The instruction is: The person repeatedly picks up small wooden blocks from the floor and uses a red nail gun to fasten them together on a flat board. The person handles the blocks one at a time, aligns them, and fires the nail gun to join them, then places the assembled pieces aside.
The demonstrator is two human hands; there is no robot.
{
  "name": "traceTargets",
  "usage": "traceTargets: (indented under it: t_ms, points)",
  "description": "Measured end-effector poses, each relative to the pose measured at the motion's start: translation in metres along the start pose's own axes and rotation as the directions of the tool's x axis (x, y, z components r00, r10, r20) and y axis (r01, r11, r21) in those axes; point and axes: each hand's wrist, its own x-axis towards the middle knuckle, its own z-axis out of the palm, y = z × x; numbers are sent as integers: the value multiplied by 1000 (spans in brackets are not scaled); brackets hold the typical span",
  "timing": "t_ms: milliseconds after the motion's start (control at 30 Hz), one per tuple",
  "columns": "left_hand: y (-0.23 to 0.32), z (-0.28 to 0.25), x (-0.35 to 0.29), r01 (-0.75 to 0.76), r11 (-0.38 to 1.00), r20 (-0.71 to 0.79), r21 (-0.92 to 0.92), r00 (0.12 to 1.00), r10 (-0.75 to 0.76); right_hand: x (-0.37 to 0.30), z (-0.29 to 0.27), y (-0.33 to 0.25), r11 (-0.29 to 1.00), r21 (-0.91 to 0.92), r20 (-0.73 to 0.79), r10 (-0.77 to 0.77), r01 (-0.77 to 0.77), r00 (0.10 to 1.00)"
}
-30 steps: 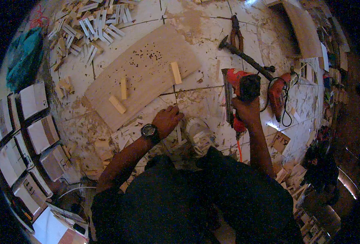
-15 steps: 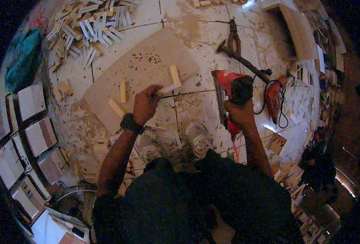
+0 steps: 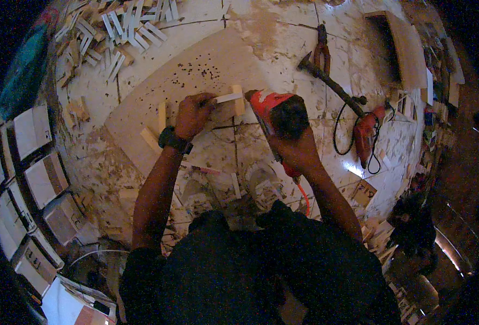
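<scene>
My left hand (image 3: 193,116), with a dark watch at its wrist, pinches a short white wooden strip (image 3: 228,98). The strip's far end meets a small upright-lying wood block (image 3: 239,108) on the brown board (image 3: 136,108). In my right hand (image 3: 298,154) is a red and black nail gun (image 3: 274,102), fingers wrapped round its handle. Its nose is close to the block's right side; whether they touch I cannot tell. Two more wood pieces, one upright in view (image 3: 162,116) and one slanted (image 3: 150,139), lie left of my left hand. Dark specks dot the board.
A hammer (image 3: 331,84), pliers (image 3: 321,54) and a red corded power tool (image 3: 364,138) lie on the right. Joined wood strips (image 3: 134,32) are heaped at the far left. A wooden box (image 3: 408,51) stands far right. An orange hose (image 3: 305,197) trails from the nail gun.
The nail gun has moved left in my right hand, up to the wood block. My left hand has raised the white strip slightly, its end now against the block.
</scene>
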Motion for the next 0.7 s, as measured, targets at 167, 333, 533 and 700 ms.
traceTargets:
  t_ms: [167,333,533,700]
  points:
    - [-1,0,3,8,1000,36,-8,999,-8,8,9,-1,999,-43,87,32,-28,996]
    - [1,-1,3,96,994,80,-43,993,-92,11,14,-3,998,-56,85,19,-14,996]
    - [-3,1,4,34,999,51,19,998,-35,14,22,-7,997,-49,50,60,-57,997]
    - [0,-2,8,21,999,96,50,995,-26,18,26,-3,994,-47,58,-100,103,993]
